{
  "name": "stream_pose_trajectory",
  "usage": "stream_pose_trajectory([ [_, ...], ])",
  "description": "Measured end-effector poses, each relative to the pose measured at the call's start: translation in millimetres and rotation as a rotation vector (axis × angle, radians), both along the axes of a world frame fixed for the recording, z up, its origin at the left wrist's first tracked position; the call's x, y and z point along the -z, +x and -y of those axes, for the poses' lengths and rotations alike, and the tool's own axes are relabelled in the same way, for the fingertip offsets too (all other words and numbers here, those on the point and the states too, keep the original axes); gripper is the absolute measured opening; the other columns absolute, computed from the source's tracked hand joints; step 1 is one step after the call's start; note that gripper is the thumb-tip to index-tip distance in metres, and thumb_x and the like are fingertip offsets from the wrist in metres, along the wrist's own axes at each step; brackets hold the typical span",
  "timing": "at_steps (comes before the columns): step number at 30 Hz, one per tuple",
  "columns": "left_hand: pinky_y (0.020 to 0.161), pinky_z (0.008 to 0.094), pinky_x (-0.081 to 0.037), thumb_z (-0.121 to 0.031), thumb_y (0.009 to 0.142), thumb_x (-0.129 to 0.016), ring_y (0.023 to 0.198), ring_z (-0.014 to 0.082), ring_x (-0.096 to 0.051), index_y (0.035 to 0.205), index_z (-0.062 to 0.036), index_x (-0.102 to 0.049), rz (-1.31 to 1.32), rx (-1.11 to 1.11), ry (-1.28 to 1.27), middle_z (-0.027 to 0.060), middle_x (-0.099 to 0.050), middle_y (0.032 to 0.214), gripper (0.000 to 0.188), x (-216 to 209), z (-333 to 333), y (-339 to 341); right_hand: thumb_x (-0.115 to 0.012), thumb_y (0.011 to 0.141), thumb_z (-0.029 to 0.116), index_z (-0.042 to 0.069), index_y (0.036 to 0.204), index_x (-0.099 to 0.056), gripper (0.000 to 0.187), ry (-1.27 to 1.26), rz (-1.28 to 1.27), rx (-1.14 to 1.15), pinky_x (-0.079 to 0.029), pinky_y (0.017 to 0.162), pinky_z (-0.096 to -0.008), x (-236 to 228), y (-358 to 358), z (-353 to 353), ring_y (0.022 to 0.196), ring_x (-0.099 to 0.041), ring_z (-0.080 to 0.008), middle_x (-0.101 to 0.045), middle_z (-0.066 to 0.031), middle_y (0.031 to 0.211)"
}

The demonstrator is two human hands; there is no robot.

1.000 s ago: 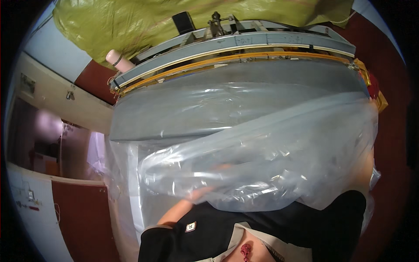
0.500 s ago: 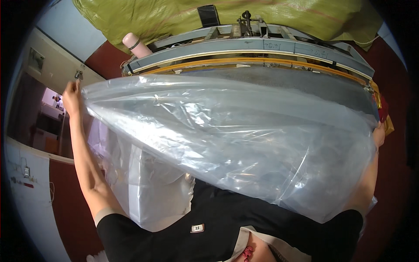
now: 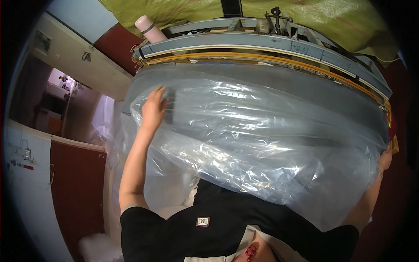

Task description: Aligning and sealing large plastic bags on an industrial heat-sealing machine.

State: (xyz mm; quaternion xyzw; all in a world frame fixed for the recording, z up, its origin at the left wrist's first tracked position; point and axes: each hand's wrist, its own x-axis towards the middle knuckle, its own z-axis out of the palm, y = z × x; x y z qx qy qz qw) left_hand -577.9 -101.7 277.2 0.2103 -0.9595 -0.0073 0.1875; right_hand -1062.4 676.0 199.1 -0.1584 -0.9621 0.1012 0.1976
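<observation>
A large clear plastic sheet [image 3: 244, 131], creased and shiny, spreads across the grey work surface [image 3: 192, 72] and hangs over its near edge against my body. My left hand [image 3: 153, 109] is over the sheet's left end with fingers apart, holding nothing; whether it touches the film I cannot tell. At the far right, my right hand [image 3: 385, 160] is closed on the sheet's right edge; its fingers are partly hidden.
Behind the surface runs a long grey metal frame [image 3: 227, 41] with an orange strip [image 3: 209, 55] along it and a clamp [image 3: 276, 19] on top. A pink bottle [image 3: 149, 28] stands at its left end. Yellow-green sheeting [image 3: 314, 19] covers the back. An open doorway [image 3: 59, 100] is at left.
My left hand has let go of the sheet's left corner and moved right, over the sheet. The raised left end has dropped onto the surface. My right hand still grips its edge.
</observation>
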Motion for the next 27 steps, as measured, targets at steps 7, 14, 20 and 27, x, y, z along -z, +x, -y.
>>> stream_pose_trajectory([
  [7,0.089,0.0401,-0.032,-0.023,0.073,-0.063,0.095,0.0252,-0.049,0.085,-0.0081,-0.061,-0.012,0.135,-0.035,0.008,-0.059,0.088,0.019,20.7,-5.1,-104.3,-0.03,0.09,0.044,0.007,0.112,-0.05,0.047,-0.028,-0.003,-0.014,-0.04,0.078,-0.0419,22.0,-31.8,-45.2,0.098,-0.05,-0.0382,-0.055,-0.0205,0.106],
  [14,0.081,0.0396,-0.036,-0.022,0.072,-0.064,0.078,0.0211,-0.054,0.079,-0.0092,-0.062,-0.109,0.046,0.23,0.0038,-0.059,0.071,0.014,38.0,-3.2,-131.2,-0.05,0.088,0.028,0.002,0.106,-0.053,0.032,-1.057,-0.107,-0.333,-0.041,0.076,-0.0271,13.8,-16.2,-107.7,0.088,-0.052,-0.0159,-0.057,-0.0054,0.097],
  [20,0.07,0.0342,-0.041,-0.021,0.071,-0.066,0.075,0.0216,-0.054,0.088,-0.009,-0.059,-0.188,0.041,0.39,0.0024,-0.06,0.072,0.022,36.9,-10.1,-129.6,-0.055,0.085,0.031,0.003,0.112,-0.052,0.039,-1.27,-0.225,-0.297,-0.037,0.091,-0.0303,-26.9,36.1,-111.3,0.101,-0.049,-0.0175,-0.053,-0.0067,0.109],
  [27,0.069,0.0371,-0.043,-0.022,0.075,-0.06,0.079,0.0283,-0.055,0.083,-0.0033,-0.06,-0.136,0.02,0.239,0.0136,-0.059,0.083,0.02,19.1,12.1,-124.8,-0.054,0.082,0.024,0.005,0.102,-0.06,0.029,-1.129,-0.091,-0.621,-0.046,0.071,-0.023,-83.4,53.6,-9.1,0.08,-0.058,-0.0124,-0.062,-0.0051,0.091],
])
